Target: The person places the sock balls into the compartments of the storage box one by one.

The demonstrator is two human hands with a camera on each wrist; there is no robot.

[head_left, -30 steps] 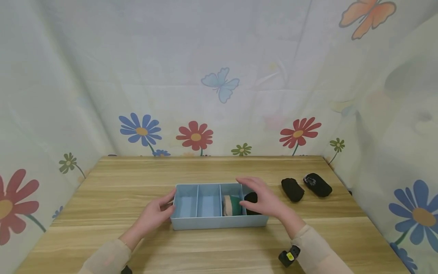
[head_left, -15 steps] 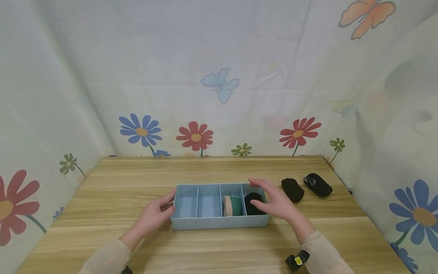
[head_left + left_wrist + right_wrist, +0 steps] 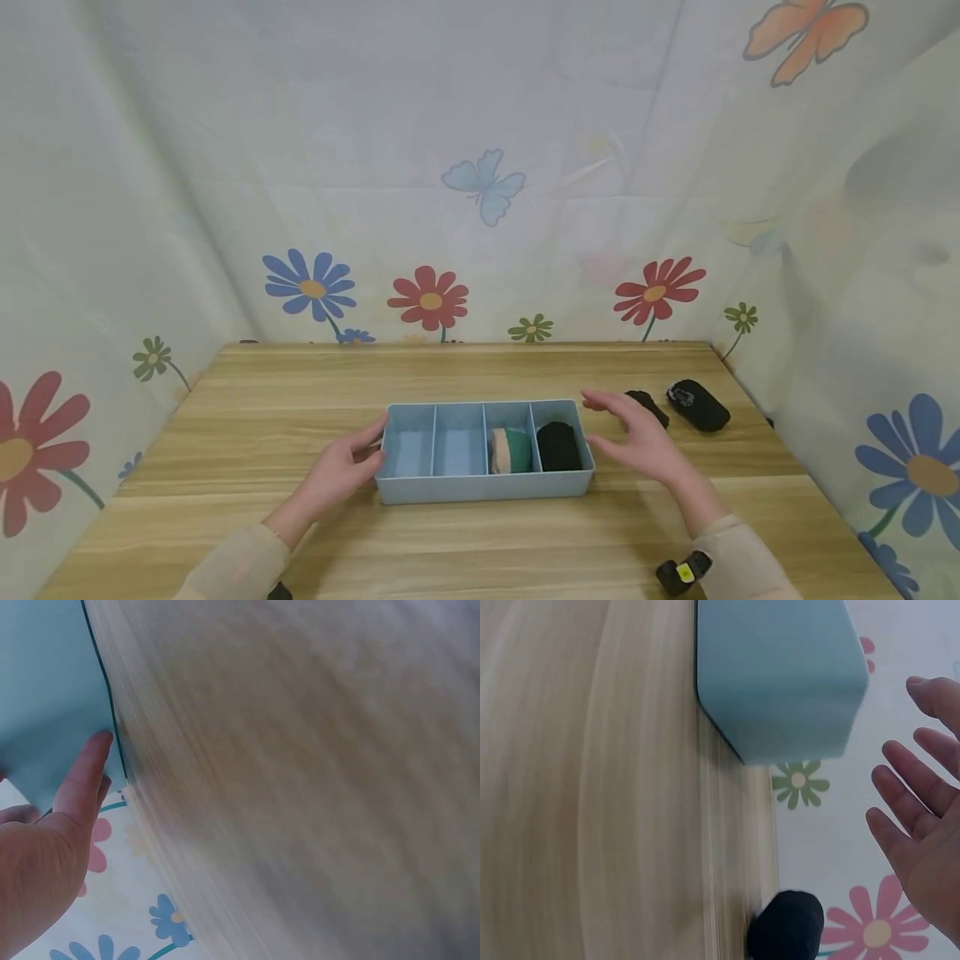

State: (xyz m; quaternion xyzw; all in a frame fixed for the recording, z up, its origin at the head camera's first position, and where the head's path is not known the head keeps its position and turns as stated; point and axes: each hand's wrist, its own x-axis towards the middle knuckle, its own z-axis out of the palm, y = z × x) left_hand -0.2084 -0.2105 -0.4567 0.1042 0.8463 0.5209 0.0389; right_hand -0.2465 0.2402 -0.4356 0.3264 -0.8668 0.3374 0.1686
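Note:
A light-blue divided box (image 3: 483, 489) stands on the wooden table. My left hand (image 3: 337, 471) touches its left end, and in the left wrist view a straight finger (image 3: 84, 776) lies on the blue wall. In the rightmost compartment sits a black rolled cloth bundle (image 3: 558, 447); a green-and-beige rolled bundle (image 3: 512, 451) is in the one beside it. The two left compartments hold nothing. My right hand (image 3: 643, 437), fingers spread and holding nothing, hovers just right of the box. It partly hides one black bundle (image 3: 651, 406) on the table.
Another black bundle (image 3: 697, 406), with a pale pattern at one end, lies farther right on the wooden table (image 3: 480, 550). A flower-printed cloth (image 3: 360, 167) hangs behind the table and along its sides.
My right hand has moved right, from over the rightmost compartment to beside the box, uncovering the black bundle inside. It now partly covers a black bundle on the table. My left hand stays put.

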